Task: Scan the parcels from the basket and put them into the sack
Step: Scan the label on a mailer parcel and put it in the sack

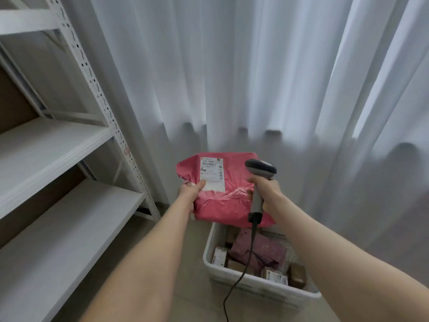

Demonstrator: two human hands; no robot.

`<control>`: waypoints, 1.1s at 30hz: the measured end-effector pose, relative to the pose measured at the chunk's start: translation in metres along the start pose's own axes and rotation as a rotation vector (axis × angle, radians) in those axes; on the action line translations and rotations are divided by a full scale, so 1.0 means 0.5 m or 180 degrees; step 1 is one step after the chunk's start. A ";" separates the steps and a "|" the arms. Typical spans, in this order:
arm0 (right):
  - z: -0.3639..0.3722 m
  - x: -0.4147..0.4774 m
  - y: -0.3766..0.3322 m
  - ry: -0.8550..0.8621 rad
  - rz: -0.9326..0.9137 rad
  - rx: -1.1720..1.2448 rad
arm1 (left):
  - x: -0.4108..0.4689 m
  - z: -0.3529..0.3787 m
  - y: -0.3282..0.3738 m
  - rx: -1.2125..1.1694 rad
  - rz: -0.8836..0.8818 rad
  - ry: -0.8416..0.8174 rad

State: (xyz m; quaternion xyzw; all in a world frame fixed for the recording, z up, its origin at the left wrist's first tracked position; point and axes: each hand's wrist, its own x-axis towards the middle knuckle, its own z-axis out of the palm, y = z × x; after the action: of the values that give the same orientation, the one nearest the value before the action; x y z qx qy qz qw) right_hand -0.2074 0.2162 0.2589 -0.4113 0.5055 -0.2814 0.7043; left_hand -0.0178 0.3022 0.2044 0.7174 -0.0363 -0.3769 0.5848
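Note:
My left hand [189,194] grips the left edge of a pink parcel bag [229,180] and holds it up in front of me, thumb on its white shipping label [211,171]. Beside it, my right hand [267,190] grips the handle of a grey barcode scanner [260,169]; the scanner's head points left over the parcel's right side. Its black cable [241,273] hangs down past the basket. Below stands the white basket [260,285], with several parcels in it: a purple bag [262,249] and small brown boxes. No sack is in view.
A white metal shelf rack [69,159] with bare boards fills the left side. White curtains [255,77] hang behind the basket, down to the floor. Beige floor tiles [197,305] show between the rack and the basket.

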 end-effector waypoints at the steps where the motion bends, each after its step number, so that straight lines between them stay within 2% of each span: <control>1: -0.004 -0.006 0.017 0.0044 0.0006 -0.0013 | -0.011 -0.022 -0.009 -0.0021 0.0015 0.0086; 6: -0.025 -0.080 0.108 0.0101 0.0082 -0.0103 | -0.103 -0.136 -0.074 -0.0186 0.0131 0.0499; 12: -0.024 -0.223 0.229 -0.0517 0.0577 0.0131 | -0.267 -0.273 -0.163 -0.0368 0.0186 0.0772; 16: 0.001 -0.324 0.302 -0.0550 0.0903 0.0094 | -0.381 -0.354 -0.201 -0.0238 -0.0142 0.0552; 19: 0.027 -0.380 0.338 -0.0617 0.0920 0.0123 | -0.453 -0.431 -0.216 -0.0048 -0.0478 0.0081; 23: 0.075 -0.445 0.379 -0.0759 0.0874 0.0042 | -0.525 -0.541 -0.246 0.0215 -0.0621 -0.0058; 28: 0.170 -0.534 0.458 -0.0929 0.0860 -0.0067 | -0.592 -0.677 -0.300 -0.0105 -0.0359 0.0428; 33: 0.300 -0.661 0.581 -0.1035 0.0942 -0.0247 | -0.653 -0.875 -0.390 -0.0335 -0.0294 0.1002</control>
State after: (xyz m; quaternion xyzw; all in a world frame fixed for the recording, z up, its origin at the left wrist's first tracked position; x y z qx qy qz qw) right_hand -0.1808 0.6750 0.1895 -0.3994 0.4505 -0.0853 0.7939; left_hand -0.0715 0.8792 0.2120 0.7368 0.1085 -0.2877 0.6021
